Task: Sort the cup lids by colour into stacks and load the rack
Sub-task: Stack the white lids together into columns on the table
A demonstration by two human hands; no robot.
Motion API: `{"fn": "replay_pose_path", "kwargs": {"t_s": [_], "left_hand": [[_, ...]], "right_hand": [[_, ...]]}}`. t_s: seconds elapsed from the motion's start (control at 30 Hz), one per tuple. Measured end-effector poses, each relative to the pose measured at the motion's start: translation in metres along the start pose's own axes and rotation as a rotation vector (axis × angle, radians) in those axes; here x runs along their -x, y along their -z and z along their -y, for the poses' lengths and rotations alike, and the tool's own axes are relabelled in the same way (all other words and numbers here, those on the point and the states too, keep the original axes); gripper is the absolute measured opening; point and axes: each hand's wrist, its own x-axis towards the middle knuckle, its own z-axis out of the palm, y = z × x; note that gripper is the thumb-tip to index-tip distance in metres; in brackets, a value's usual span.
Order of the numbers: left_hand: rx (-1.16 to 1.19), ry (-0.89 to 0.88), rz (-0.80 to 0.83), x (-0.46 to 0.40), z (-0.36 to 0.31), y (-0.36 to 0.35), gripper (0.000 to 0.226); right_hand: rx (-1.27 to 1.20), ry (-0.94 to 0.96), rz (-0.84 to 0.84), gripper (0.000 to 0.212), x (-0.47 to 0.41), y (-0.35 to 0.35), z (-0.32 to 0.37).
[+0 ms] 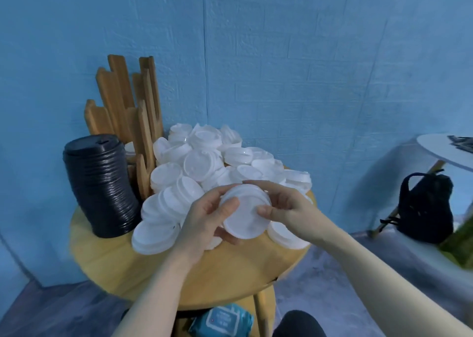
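Item: small stack of white lids (245, 215), held above the near part of the round wooden table (158, 265), underside toward the camera. Left hand (204, 224) cradles it from below and the side, thumb (227, 208) across the near rim, fingers curled under; right hand (286, 203) closes on the opposite rim, thumb (265, 211) pressed to the face and fingers wrapped over the far edge. Grip from both sides likely serves to square the lids so they nest. Beyond the fingertips: loose pile of white lids (212, 162), unsorted, touching the held stack's surroundings on all sides but the near one. Left of the left hand: tall black lid stack (102, 188), leaning slightly, already sorted by colour. Behind that, the wooden rack (128, 106), its slots apparently still unloaded. Outlying: wipes packet (222, 321) beneath the table; black backpack (425, 206) far right.
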Motion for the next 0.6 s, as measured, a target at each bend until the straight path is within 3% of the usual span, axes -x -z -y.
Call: {"fn": "replay_pose_path", "kwargs": {"t_s": [0.2,0.3,0.37,0.43,0.53,0.6], "left_hand": [[0.121,0.160,0.047,-0.003,0.008,-0.015,0.033],[0.185,0.184,0.024,-0.006,0.013,-0.018,0.036],[0.237,0.180,-0.019,-0.006,0.016,-0.017,0.034],[0.291,0.180,-0.037,-0.004,0.019,-0.017,0.031],[0.315,0.199,0.030,0.003,0.019,-0.018,0.030],[0.297,0.236,0.117,0.009,0.018,-0.018,0.031]], "right_hand": [[0.022,-0.015,-0.084,0.042,0.012,0.009,-0.016],[0.215,-0.035,-0.187,0.042,0.022,0.011,-0.027],[0.470,-0.061,-0.416,0.054,0.033,0.014,-0.041],[0.758,-0.168,-0.521,0.073,0.044,0.014,-0.054],[1.034,-0.370,-0.446,0.105,0.051,0.010,-0.064],[1.080,-0.422,-0.389,0.108,0.051,0.006,-0.063]]}}
